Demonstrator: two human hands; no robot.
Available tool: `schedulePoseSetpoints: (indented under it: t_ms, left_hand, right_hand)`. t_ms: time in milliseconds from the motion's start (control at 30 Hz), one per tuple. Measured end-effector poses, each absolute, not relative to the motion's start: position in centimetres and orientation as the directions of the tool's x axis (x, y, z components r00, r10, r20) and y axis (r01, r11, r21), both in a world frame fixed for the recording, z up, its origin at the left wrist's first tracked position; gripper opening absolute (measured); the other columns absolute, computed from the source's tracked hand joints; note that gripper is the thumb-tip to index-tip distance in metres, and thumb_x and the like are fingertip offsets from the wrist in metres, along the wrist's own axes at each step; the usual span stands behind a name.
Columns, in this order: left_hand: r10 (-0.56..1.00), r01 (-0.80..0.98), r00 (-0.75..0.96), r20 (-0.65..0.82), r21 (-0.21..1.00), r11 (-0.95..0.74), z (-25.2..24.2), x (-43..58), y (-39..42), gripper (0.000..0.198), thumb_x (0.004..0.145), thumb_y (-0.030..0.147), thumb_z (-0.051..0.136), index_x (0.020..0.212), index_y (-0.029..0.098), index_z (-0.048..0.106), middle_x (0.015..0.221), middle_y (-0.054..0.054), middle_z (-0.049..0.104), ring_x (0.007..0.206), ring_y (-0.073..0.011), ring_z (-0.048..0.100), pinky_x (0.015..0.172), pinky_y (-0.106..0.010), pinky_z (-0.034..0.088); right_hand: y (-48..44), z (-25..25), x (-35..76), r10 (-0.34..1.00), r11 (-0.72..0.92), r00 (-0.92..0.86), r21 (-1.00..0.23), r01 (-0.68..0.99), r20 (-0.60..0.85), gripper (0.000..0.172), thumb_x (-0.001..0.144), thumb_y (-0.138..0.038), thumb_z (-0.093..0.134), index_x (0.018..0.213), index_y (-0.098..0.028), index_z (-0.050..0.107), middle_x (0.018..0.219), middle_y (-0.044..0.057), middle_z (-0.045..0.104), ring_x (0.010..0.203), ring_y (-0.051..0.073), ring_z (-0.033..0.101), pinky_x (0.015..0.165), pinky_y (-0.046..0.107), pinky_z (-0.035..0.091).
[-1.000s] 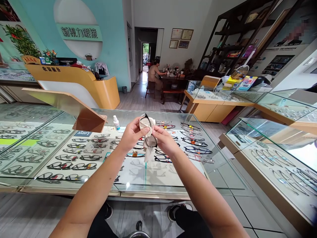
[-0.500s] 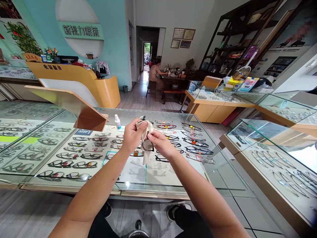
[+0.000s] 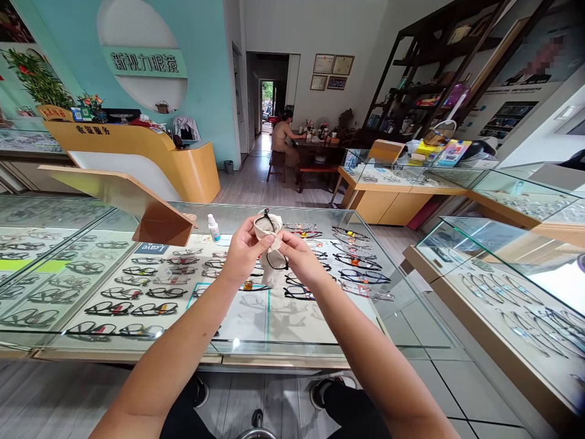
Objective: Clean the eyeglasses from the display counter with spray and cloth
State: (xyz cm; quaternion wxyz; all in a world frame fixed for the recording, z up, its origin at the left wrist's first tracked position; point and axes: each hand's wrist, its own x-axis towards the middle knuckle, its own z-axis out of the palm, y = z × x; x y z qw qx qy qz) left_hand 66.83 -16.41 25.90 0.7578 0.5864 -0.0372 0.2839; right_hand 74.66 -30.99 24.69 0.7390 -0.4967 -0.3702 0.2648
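Observation:
Above the glass display case, both my hands meet at a pair of dark-rimmed eyeglasses (image 3: pixel 277 262) held on end, one lens above the other. A pale cream cloth (image 3: pixel 269 224) is bunched against the upper lens and hangs partly behind the glasses. My left hand (image 3: pixel 247 249) is closed, its thumb and fingers pinching the cloth and the frame. From the other side, my right hand (image 3: pixel 299 255) is closed on the eyeglasses near their middle. My fingers hide part of the frame.
The glass display case (image 3: pixel 247 344) holds rows of eyeglasses. On its top stand a small white spray bottle (image 3: pixel 213 228) and a tilted wooden board (image 3: pixel 155 210). Another glass case (image 3: pixel 484 341) stands to the right. Farther back, a person (image 3: pixel 284 139) sits at a table.
The cloth has shifted from bunched under my left thumb to spread behind the upper lens, which now shows. The eyeglasses have turned slightly, and my left thumb has dropped.

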Motion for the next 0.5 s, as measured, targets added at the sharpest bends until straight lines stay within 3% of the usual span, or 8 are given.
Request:
schedulePoseSetpoints:
  t_ms: [200,333,500]
  left_hand:
    - [0.473,-0.476,0.778,0.414,0.879,0.014,26.3,66.3,-16.6,0.051,0.076,0.056,0.098,0.099,0.018,0.072,0.082,-0.002,0.075,0.070,-0.0145,0.066,0.066,-0.026,0.054]
    - [0.489,-0.490,0.753,0.440,0.871,-0.029,26.4,66.2,-16.3,0.051,0.081,0.065,0.092,0.087,0.018,0.071,0.069,0.001,0.068,0.060,-0.0124,0.059,0.057,-0.025,0.047]
    - [0.403,-0.484,0.804,0.438,0.875,0.015,26.2,66.7,-15.1,0.051,0.091,0.066,0.083,0.103,0.018,0.075,0.083,-0.003,0.074,0.074,-0.0150,0.065,0.069,-0.026,0.051]
  right_hand:
    - [-31.0,24.4,74.7,0.792,0.339,0.535,-0.941,0.017,0.295,0.042,0.091,-0.063,0.083,0.095,-0.022,0.073,0.093,0.001,0.065,0.087,0.018,0.055,0.087,0.031,0.044]
    - [-30.9,24.7,74.4,0.796,0.301,0.533,-0.951,0.065,0.288,0.046,0.093,-0.067,0.079,0.093,-0.021,0.072,0.091,0.001,0.065,0.086,0.019,0.055,0.085,0.032,0.043]
    - [-31.0,25.5,74.5,0.731,0.337,0.603,-0.937,0.088,0.319,0.050,0.087,-0.069,0.083,0.084,-0.022,0.068,0.087,0.001,0.064,0.078,0.017,0.052,0.077,0.030,0.043]
